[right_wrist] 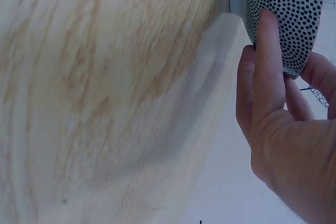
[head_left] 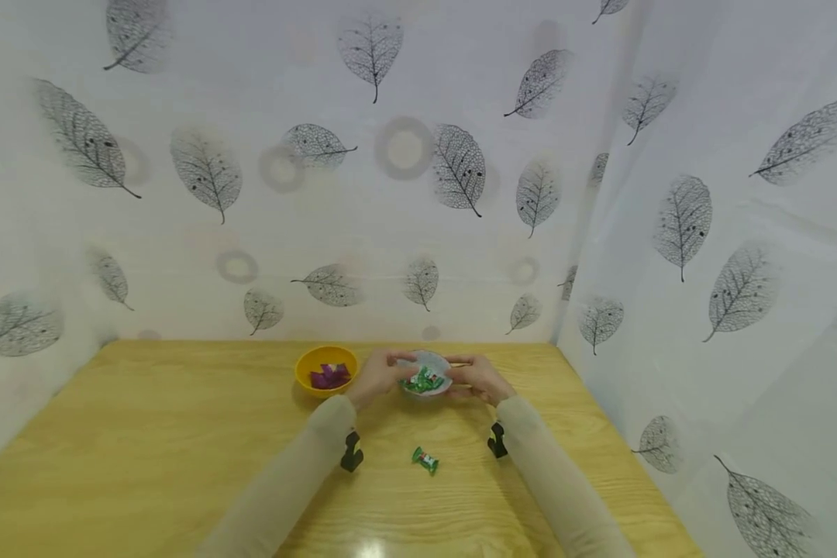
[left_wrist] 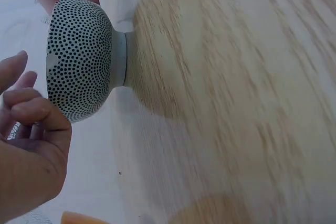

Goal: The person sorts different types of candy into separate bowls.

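Observation:
A bowl with dark dots on a pale outside and a plain foot sits on the wooden table. Green-wrapped candies lie inside it. From the right, my right hand grips the bowl, fingers along its outer wall and thumb at the rim. My left hand is at the opposite rim; its fingers are loosely bent, the thumb apart from them over the opening, and nothing shows between them. One more green-wrapped candy lies on the table between my forearms, nearer to me.
Left of my left hand stands a yellow bowl with purple-wrapped candies. The wooden table meets a white leaf-patterned sheet at its back edge, and the sheet also runs along the right side.

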`<state>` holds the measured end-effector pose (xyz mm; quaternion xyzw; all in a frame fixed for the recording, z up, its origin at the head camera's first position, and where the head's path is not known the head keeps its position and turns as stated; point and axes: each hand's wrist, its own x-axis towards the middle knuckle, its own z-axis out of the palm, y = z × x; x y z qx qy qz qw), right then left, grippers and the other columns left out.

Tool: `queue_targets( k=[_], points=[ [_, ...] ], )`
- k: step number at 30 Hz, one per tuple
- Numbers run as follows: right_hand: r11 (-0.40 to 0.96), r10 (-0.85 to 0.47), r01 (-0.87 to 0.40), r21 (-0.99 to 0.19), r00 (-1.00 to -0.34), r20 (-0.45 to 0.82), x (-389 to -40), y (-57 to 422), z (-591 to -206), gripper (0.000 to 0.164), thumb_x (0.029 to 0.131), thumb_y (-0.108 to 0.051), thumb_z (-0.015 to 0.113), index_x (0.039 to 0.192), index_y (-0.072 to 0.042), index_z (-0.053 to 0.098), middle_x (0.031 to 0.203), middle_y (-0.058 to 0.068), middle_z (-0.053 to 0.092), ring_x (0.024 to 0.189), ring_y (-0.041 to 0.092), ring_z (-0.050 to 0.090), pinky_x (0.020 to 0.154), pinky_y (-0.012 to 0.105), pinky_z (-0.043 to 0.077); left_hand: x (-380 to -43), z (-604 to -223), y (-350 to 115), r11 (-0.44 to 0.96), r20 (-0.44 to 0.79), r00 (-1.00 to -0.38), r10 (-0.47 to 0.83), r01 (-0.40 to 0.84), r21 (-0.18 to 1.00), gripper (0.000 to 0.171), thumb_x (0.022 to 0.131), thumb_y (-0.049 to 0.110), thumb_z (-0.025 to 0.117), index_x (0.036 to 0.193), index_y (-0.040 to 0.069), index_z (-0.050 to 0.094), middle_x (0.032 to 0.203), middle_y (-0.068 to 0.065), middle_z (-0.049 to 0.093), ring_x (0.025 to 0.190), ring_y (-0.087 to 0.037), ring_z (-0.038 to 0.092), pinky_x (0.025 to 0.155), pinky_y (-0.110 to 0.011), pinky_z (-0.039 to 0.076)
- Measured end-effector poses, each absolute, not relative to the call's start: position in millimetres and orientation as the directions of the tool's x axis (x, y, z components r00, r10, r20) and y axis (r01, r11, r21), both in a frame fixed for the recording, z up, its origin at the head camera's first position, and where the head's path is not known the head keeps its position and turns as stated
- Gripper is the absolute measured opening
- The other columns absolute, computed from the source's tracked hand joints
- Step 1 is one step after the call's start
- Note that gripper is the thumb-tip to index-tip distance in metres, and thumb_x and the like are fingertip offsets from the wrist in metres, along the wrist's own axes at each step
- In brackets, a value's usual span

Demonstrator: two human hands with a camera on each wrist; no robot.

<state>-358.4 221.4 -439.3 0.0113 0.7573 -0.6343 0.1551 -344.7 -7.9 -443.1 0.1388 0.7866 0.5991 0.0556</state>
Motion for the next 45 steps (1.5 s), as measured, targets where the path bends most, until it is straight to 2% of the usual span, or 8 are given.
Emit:
queue_targets(
  k=[7,10,13,19,27,33,40,45],
  points=[
    [0.199,-0.215,0.211,-0.957,-0.943,-0.252,-362,218,-436,0.044,0.093,-0.002,0.06,0.137,0.002,0.054,0.119,0.023,0.062,0.096,0.026,0.069,0.086,0.041,0.059,-337,-441,-29,0.243,0.079,-0.894,0.441,0.204,0.948,0.032,0.087,0.018,0.074,0.114,0.001,0.07,0.08,-0.015,0.065,0.065,-0.021,0.053,0.058,-0.032,0.051],
    [0.207,-0.212,0.204,-0.957,-0.945,-0.248,-362,218,-436,0.043,0.093,-0.002,0.06,0.136,0.002,0.054,0.119,0.024,0.061,0.098,0.028,0.068,0.083,0.039,0.06,-332,-444,-35,0.247,0.071,-0.836,0.545,0.241,0.939,0.038,0.085,0.018,0.077,0.118,0.001,0.069,0.083,-0.01,0.07,0.072,-0.023,0.061,0.065,-0.04,0.057],
    [0.214,-0.203,0.199,-0.956,-0.949,-0.242,-361,219,-435,0.042,0.094,-0.002,0.06,0.135,0.001,0.055,0.119,0.024,0.061,0.099,0.029,0.068,0.08,0.037,0.061,-325,-447,-37,0.293,0.019,-0.768,0.64,0.267,0.918,0.041,0.084,0.017,0.078,0.121,0.002,0.067,0.088,-0.008,0.072,0.075,-0.022,0.066,0.066,-0.04,0.059],
    [0.219,-0.206,0.188,-0.957,-0.95,-0.234,-360,221,-436,0.041,0.094,-0.002,0.059,0.135,0.001,0.055,0.121,0.025,0.061,0.095,0.027,0.069,0.079,0.037,0.061,-313,-452,-32,0.43,-0.095,-0.635,0.767,0.398,0.811,0.04,0.08,0.014,0.08,0.119,0.009,0.07,0.104,-0.004,0.074,0.088,-0.011,0.067,0.074,-0.028,0.058],
    [0.22,-0.206,0.192,-0.957,-0.949,-0.238,-360,221,-436,0.043,0.094,-0.003,0.059,0.136,0.002,0.054,0.122,0.025,0.061,0.098,0.028,0.069,0.081,0.039,0.061,-307,-454,-17,0.422,-0.09,-0.51,0.855,0.585,0.693,0.031,0.076,0.019,0.083,0.106,0.018,0.077,0.106,0.014,0.07,0.101,-0.004,0.056,0.097,-0.025,0.043],
    [0.217,-0.196,0.205,-0.954,-0.949,-0.249,-361,223,-437,0.042,0.095,-0.003,0.058,0.137,0.001,0.054,0.122,0.025,0.062,0.099,0.028,0.069,0.08,0.038,0.061,-301,-459,-6,0.438,-0.046,-0.507,0.861,0.69,0.576,0.03,0.071,0.025,0.086,0.099,0.025,0.077,0.102,0.017,0.064,0.102,-0.001,0.045,0.097,-0.024,0.035],
    [0.21,-0.196,0.204,-0.956,-0.949,-0.246,-360,224,-436,0.042,0.095,-0.003,0.058,0.137,0.001,0.054,0.124,0.025,0.06,0.102,0.03,0.068,0.08,0.037,0.061,-294,-457,2,0.458,-0.052,-0.526,0.849,0.682,0.57,0.022,0.072,0.03,0.087,0.089,0.025,0.073,0.099,0.014,0.058,0.099,-0.007,0.044,0.088,-0.022,0.033],
    [0.207,-0.195,0.201,-0.957,-0.95,-0.242,-360,223,-438,0.042,0.095,-0.003,0.059,0.136,0.001,0.055,0.121,0.024,0.062,0.094,0.025,0.07,0.081,0.038,0.061,-291,-458,5,0.481,-0.053,-0.549,0.834,0.676,0.559,0.016,0.074,0.022,0.085,0.085,0.026,0.075,0.098,0.015,0.055,0.098,-0.003,0.042,0.09,-0.022,0.033]
  ],
)
